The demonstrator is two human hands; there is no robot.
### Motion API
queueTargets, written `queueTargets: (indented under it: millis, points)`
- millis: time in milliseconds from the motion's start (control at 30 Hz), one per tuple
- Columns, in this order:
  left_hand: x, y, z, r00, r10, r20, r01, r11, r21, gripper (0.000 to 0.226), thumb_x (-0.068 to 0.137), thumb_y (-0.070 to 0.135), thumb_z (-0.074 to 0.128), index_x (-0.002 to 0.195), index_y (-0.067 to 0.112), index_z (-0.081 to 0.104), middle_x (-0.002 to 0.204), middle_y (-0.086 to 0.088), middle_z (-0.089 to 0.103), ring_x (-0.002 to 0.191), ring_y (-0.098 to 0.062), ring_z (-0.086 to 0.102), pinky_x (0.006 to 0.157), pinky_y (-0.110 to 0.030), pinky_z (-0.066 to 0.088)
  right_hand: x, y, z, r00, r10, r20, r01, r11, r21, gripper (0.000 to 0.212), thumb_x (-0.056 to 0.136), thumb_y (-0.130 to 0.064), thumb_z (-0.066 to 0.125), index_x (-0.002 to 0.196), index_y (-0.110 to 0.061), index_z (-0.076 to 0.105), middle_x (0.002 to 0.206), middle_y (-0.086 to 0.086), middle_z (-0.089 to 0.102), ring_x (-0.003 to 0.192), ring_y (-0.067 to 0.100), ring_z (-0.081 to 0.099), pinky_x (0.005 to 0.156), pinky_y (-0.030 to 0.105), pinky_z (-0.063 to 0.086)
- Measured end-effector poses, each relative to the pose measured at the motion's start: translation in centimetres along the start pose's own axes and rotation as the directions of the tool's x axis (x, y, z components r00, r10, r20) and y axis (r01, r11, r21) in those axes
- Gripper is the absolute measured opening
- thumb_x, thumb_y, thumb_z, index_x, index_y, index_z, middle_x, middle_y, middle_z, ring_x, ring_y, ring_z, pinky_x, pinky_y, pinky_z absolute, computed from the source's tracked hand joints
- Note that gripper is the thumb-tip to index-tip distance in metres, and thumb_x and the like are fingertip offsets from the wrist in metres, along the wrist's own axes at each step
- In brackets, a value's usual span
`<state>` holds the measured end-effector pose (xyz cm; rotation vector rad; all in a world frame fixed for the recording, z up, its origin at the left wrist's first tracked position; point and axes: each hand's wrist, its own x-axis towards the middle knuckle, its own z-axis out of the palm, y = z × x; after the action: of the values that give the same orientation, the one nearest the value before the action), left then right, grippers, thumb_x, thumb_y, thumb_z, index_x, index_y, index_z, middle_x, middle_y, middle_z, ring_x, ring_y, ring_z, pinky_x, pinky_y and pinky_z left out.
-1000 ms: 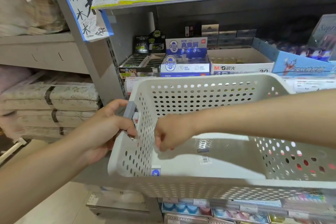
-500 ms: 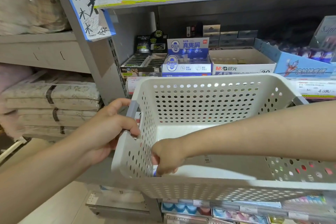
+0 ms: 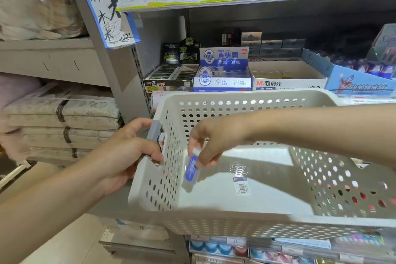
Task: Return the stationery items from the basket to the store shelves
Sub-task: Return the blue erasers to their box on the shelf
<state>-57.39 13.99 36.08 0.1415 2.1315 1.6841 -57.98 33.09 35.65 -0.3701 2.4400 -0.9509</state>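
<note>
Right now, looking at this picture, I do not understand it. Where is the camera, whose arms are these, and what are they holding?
There is no machine here. A person wears one wide-angle camera on the head, looking forward and down, so you see that person's own two arms in a shop.

The left hand grips the grey handle of a white perforated basket and keeps it up in front of the shelves. The right hand reaches into the basket and pinches a small blue-and-white eraser by its upper end, lifted off the basket floor. One small item with a barcode lies on that floor.

Behind the basket, a shelf carries display boxes; the blue-and-white box looks similar in colour to the eraser, so it perhaps belongs there.
</note>
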Motion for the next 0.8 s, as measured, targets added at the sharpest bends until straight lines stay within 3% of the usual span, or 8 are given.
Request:
queueTargets:
  millis: [133,233,300,400,567,633,733,800]
  points:
    - [0.1,-0.1,-0.2,1.0,-0.001,0.008,0.001,1.0,-0.002,0.051,0.071,-0.017,0.054,0.103,0.022,0.058,0.074,-0.012,0.073,0.071,-0.034,0.068,0.059,-0.039,0.057,-2.5,-1.1,-4.1,0.988,-0.078,-0.135,0.093,0.99,0.11,0.015,0.083,0.004,0.064,0.094,-0.005,0.059,0.086,0.014,0.061,0.056,0.007,0.06,0.061,0.015,0.055]
    - [0.2,0.0,-0.3,1.0,0.001,0.014,-0.001,1.0,-0.009,0.049,0.072,-0.018,0.053,0.1,0.021,0.059,0.071,-0.012,0.072,0.066,-0.032,0.068,0.055,-0.039,0.057,-4.0,-1.5,-7.1,0.938,-0.098,-0.332,0.154,0.977,0.146,0.008,0.085,0.001,0.061,0.09,-0.005,0.063,0.077,0.007,0.063,0.059,0.006,0.06,0.063,0.014,0.055]
    - [0.2,0.0,-0.3,1.0,-0.001,0.01,0.001,1.0,-0.006,0.048,0.072,-0.018,0.053,0.1,0.021,0.058,0.071,-0.012,0.072,0.065,-0.031,0.068,0.054,-0.039,0.057,-4.6,-1.3,-9.0,0.871,-0.085,-0.484,0.197,0.963,0.185,0.01,0.087,0.0,0.059,0.083,-0.008,0.064,0.072,0.005,0.059,0.056,0.004,0.056,0.058,0.012,0.051]
    - [0.2,0.0,-0.3,1.0,-0.001,0.008,0.001,1.0,-0.011,0.05,0.072,-0.018,0.052,0.103,0.02,0.058,0.085,-0.019,0.071,0.076,-0.038,0.067,0.064,-0.045,0.057,-4.4,-0.4,-11.6,0.745,0.014,-0.667,0.201,0.949,0.244,0.008,0.085,-0.004,0.057,0.084,-0.008,0.064,0.072,0.005,0.054,0.054,0.005,0.049,0.053,0.012,0.045]
    - [0.1,0.0,-0.3,1.0,-0.005,0.003,0.005,1.0,-0.005,0.05,0.072,-0.018,0.053,0.105,0.02,0.058,0.088,-0.02,0.071,0.077,-0.04,0.067,0.066,-0.046,0.057,-2.3,1.4,-13.4,0.595,0.115,-0.795,0.129,0.963,0.236,0.013,0.085,-0.006,0.057,0.094,-0.005,0.067,0.073,0.006,0.057,0.061,0.008,0.05,0.053,0.012,0.046]
    - [0.0,0.1,-0.4,1.0,-0.001,0.007,0.001,1.0,-0.003,0.05,0.072,-0.018,0.053,0.105,0.019,0.058,0.084,-0.02,0.071,0.073,-0.038,0.067,0.062,-0.043,0.058,-1.5,1.7,-13.5,0.613,0.147,-0.777,0.104,0.959,0.264,0.01,0.088,-0.006,0.059,0.095,-0.006,0.066,0.076,0.005,0.06,0.065,0.008,0.056,0.059,0.012,0.051]
    - [0.0,0.1,-0.3,1.0,0.0,0.004,0.0,1.0,-0.004,0.051,0.072,-0.019,0.052,0.106,0.019,0.058,0.079,-0.018,0.072,0.069,-0.035,0.066,0.059,-0.041,0.057,-0.6,1.7,-13.6,0.706,0.198,-0.68,0.092,0.927,0.364,0.013,0.09,-0.005,0.058,0.102,-0.004,0.063,0.088,0.008,0.064,0.078,0.012,0.064,0.076,0.02,0.056]
    - [-0.1,0.1,-0.3,1.0,-0.003,0.0,0.003,1.0,-0.001,0.051,0.072,-0.019,0.052,0.106,0.019,0.058,0.076,-0.017,0.072,0.068,-0.034,0.066,0.059,-0.041,0.057,-0.2,1.6,-13.6,0.743,0.191,-0.641,0.105,0.913,0.394,0.016,0.09,-0.002,0.057,0.105,0.0,0.062,0.092,0.012,0.066,0.08,0.014,0.066,0.076,0.023,0.057]
